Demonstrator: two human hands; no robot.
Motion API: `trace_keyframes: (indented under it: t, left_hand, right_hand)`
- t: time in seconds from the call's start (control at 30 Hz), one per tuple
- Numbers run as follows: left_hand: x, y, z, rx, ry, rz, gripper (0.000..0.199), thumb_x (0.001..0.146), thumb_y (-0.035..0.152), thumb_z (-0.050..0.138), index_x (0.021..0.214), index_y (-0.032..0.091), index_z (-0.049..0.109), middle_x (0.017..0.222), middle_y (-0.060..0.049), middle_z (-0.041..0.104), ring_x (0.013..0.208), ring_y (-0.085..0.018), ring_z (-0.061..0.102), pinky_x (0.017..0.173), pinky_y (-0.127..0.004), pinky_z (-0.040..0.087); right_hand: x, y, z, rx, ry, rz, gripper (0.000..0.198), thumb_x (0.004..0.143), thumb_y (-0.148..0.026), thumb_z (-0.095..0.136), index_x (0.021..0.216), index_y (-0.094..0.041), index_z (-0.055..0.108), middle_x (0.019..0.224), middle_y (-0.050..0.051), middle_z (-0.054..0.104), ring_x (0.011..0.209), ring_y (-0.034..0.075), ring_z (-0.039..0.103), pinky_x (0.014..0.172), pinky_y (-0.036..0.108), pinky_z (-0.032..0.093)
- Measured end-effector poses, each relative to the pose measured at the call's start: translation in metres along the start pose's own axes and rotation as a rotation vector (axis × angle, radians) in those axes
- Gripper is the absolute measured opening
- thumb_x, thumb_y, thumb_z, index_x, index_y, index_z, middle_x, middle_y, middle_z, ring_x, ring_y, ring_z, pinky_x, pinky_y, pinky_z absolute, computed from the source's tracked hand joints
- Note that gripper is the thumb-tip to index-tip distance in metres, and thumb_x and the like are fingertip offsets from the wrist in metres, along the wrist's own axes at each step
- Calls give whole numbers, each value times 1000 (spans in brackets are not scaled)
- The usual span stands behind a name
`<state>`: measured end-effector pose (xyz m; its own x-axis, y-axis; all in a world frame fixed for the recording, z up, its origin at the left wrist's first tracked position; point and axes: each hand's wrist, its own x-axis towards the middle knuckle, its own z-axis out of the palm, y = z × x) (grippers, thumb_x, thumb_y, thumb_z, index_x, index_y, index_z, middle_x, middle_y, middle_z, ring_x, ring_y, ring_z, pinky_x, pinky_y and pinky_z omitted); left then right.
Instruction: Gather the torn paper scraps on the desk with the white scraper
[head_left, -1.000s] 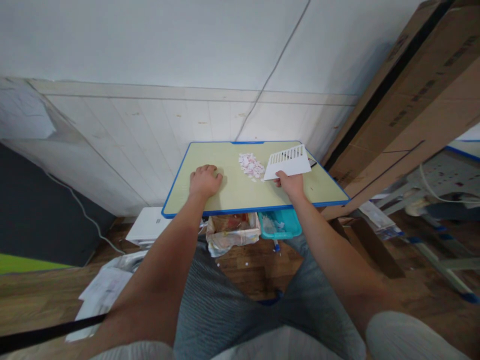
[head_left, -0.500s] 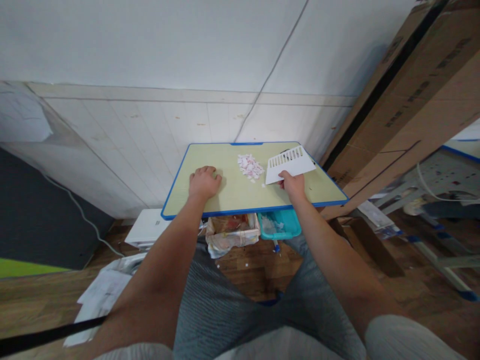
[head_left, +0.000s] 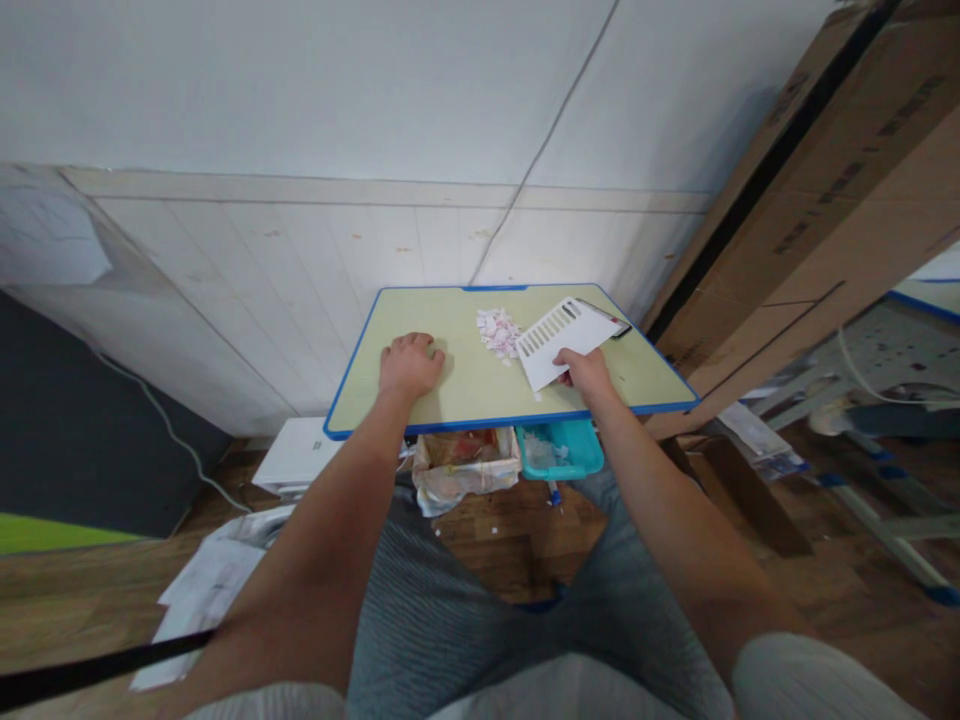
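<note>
My left hand rests palm down on the left half of the pale yellow table, fingers loosely spread and holding nothing. In my right hand is a white card with a row of slots, gripped at its near edge between thumb and fingers. The card's left end is beside a pile of small white and pinkish paper scraps. A dark-edged object lies partly hidden beneath the card; I cannot make out what it is. One loose scrap lies just in front of the card.
Below the table edge are a lined box and a turquoise basket holding clear plastic-like bits. Tall cardboard boxes stand at the right. A white wall with a cable rises behind the table. White box at lower left.
My right hand has turned the slotted card and shifted it slightly left and toward me. More of the dark-edged object shows. My left hand stays in place.
</note>
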<state>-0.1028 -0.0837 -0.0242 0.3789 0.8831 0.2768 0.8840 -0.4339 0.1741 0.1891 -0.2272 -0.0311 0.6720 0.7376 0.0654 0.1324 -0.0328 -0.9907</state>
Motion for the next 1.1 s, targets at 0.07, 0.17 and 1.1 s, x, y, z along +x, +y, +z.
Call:
trace_keyframes:
  t: [0.07, 0.17, 1.1]
  left_hand:
    - [0, 0, 0, -4, 1, -5, 54, 110, 42, 49, 150, 17, 74, 161, -18, 71, 150, -39, 61, 125, -56, 49]
    - [0, 0, 0, -11, 5, -15, 53, 110, 42, 50, 150, 19, 74, 162, -18, 71, 151, -39, 61, 125, -56, 49]
    - [2, -3, 4, -22, 14, -12, 50, 110, 43, 50, 147, 23, 75, 160, -16, 72, 149, -38, 62, 125, -54, 49]
  right_hand:
    - [-1, 3, -3, 11, -35, -3, 9, 54, -25, 68, 61, -23, 61, 48, -2, 59, 42, 16, 50, 38, 26, 39]
    - [-2, 5, -8, 72, -92, -28, 15, 52, -26, 69, 65, -23, 62, 52, -3, 62, 41, 15, 48, 36, 26, 37]
    - [-3, 5, -7, 110, -12, -24, 18, 69, -40, 72, 70, -26, 60, 51, -2, 59, 44, 16, 47, 41, 28, 37]
